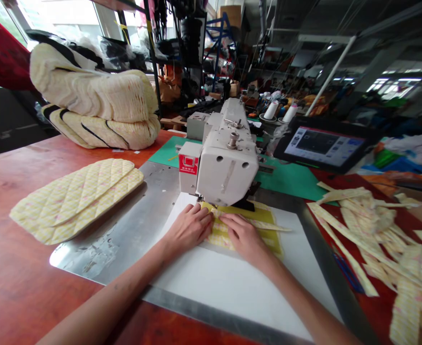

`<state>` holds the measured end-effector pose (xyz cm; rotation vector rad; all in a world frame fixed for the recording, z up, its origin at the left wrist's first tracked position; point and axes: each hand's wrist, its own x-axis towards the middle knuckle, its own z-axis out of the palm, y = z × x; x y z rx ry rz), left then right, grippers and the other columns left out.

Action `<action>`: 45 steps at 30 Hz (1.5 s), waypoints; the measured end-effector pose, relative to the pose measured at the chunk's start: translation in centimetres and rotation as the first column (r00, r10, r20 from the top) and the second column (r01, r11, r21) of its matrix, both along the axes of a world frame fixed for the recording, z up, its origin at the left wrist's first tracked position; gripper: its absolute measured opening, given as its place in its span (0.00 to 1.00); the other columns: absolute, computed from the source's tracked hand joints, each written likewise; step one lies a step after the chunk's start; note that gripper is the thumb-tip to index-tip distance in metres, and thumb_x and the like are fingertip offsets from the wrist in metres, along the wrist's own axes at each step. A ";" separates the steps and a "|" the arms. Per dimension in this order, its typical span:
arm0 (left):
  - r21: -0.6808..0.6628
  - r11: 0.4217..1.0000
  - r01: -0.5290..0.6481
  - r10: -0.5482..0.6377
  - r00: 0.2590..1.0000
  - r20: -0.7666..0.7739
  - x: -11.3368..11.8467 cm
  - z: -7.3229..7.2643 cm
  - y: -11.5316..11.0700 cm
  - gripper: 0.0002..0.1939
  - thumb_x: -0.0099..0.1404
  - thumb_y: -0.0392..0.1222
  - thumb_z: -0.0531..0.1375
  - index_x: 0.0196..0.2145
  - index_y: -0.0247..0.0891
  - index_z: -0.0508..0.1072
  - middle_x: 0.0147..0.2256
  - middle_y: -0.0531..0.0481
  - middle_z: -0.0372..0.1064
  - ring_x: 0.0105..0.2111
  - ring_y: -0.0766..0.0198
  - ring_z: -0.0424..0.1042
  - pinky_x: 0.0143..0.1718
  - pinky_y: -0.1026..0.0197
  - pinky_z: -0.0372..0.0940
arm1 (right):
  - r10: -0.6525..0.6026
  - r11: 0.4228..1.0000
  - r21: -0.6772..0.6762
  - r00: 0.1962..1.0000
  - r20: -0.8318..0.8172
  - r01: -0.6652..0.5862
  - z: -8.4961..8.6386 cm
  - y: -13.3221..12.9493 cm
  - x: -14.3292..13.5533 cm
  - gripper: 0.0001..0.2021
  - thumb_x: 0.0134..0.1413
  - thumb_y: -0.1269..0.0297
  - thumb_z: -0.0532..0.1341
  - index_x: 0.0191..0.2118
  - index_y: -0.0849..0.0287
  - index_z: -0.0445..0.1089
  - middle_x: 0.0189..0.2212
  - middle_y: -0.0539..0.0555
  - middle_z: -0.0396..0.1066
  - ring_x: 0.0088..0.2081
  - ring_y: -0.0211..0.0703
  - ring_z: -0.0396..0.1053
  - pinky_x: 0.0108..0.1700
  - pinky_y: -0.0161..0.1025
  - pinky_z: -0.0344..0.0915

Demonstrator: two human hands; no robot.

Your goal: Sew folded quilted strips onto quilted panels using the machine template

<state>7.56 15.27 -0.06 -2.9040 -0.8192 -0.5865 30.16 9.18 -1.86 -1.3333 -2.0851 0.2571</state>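
Beneath the head of a white sewing machine (227, 163), a pale yellow fabric strip (268, 225) lies across a yellow-green panel (274, 244) with patterned fabric. My left hand (191, 227) rests at the panel's left side, its bent fingers closed on the strip's end close to the needle area. Just to the right, my right hand (245, 237) closes its fingers and thumb on the same strip, whose free end reaches out rightward past the hand. The fingertips of both hands nearly meet. A white sheet (228, 287) lies under the panel. The needle itself is hard to make out.
Quilted yellow oval pieces (77, 199) lie on the left, with a tall bundle of similar padded fabric (99, 105) behind. At right are a heap of loose strips (369, 225) and a control screen (322, 141). Thread cones (271, 110) stand behind.
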 end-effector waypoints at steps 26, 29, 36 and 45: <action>0.027 0.999 0.019 -0.021 0.998 0.066 0.7 -1.1 -0.4 0.12 0.76 0.40 0.52 0.41 0.36 0.75 0.35 0.46 0.72 0.34 0.58 0.69 0.37 0.53 0.59 | -0.018 1.000 -0.001 0.999 0.032 0.018 -0.3 0.7 1.8 0.25 0.61 0.77 0.52 0.58 0.53 0.74 0.56 0.56 0.75 0.57 0.48 0.73 0.61 0.50 0.70; -0.004 1.000 -0.001 0.001 0.996 0.087 0.3 -0.9 -0.5 0.12 0.76 0.41 0.52 0.44 0.36 0.75 0.36 0.46 0.71 0.34 0.59 0.69 0.37 0.55 0.61 | -0.009 1.000 -0.021 1.000 0.023 0.010 -0.1 1.3 2.1 0.25 0.61 0.78 0.51 0.57 0.54 0.75 0.56 0.56 0.76 0.56 0.48 0.74 0.61 0.50 0.70; -0.077 0.996 -0.049 0.059 0.990 0.127 -1.2 -0.8 -0.3 0.14 0.76 0.41 0.51 0.49 0.37 0.76 0.36 0.45 0.71 0.35 0.58 0.69 0.39 0.55 0.64 | -0.022 1.000 -0.002 0.999 -0.028 0.022 -0.2 2.0 1.0 0.25 0.61 0.79 0.50 0.56 0.55 0.74 0.56 0.57 0.75 0.57 0.48 0.73 0.62 0.52 0.69; -0.155 0.986 -0.052 0.074 0.988 0.133 -2.4 -0.8 -2.1 0.13 0.75 0.40 0.54 0.52 0.38 0.73 0.38 0.45 0.70 0.38 0.55 0.71 0.42 0.52 0.67 | 0.001 0.999 0.040 0.999 -0.047 0.001 -0.8 0.3 0.2 0.28 0.61 0.82 0.51 0.58 0.50 0.73 0.54 0.55 0.73 0.57 0.48 0.69 0.62 0.50 0.68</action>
